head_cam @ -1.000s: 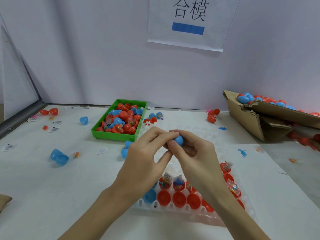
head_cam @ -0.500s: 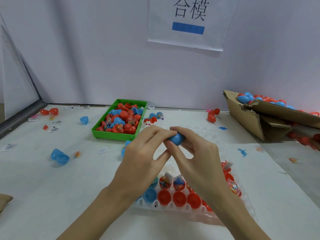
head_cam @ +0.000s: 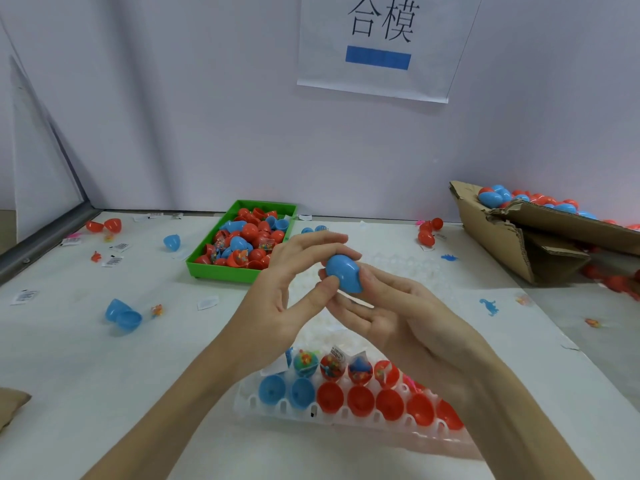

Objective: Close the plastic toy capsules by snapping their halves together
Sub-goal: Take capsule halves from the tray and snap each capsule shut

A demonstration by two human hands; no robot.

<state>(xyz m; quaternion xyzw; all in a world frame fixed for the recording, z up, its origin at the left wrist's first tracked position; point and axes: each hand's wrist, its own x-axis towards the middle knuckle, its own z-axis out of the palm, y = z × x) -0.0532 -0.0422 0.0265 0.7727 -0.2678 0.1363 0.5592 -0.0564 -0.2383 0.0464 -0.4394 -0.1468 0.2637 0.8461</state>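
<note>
Blue capsule (head_cam: 344, 273) up in front of me, above the worktop (head_cam: 69, 358), pinched between both hands. My left hand (head_cam: 294, 292) has its thumb pressed on the capsule's near-left side and its fingers curved over the top. My right hand (head_cam: 398, 317) lies palm up, fingers loosely spread, the capsule resting on the fingertips. Can't tell whether the halves are fully seated; from here it reads as one closed blue egg.

Below my wrists, the white tray (head_cam: 346, 419): front row holds two blue open halves (head_cam: 287, 393) at left, then a run of red open halves (head_cam: 377, 401) to the right. The row behind holds halves filled with small toys and packets.

Far left of centre, the green bin (head_cam: 221, 268) is heaped with red and blue halves. A cardboard box (head_cam: 519, 244) lies at right, with red and blue capsules on it. Loose bits are scattered about: a pair of blue halves (head_cam: 123, 315) on the left, red ones near the back edge, small labels, a blue toy dinosaur (head_cam: 489, 306) on the right.
</note>
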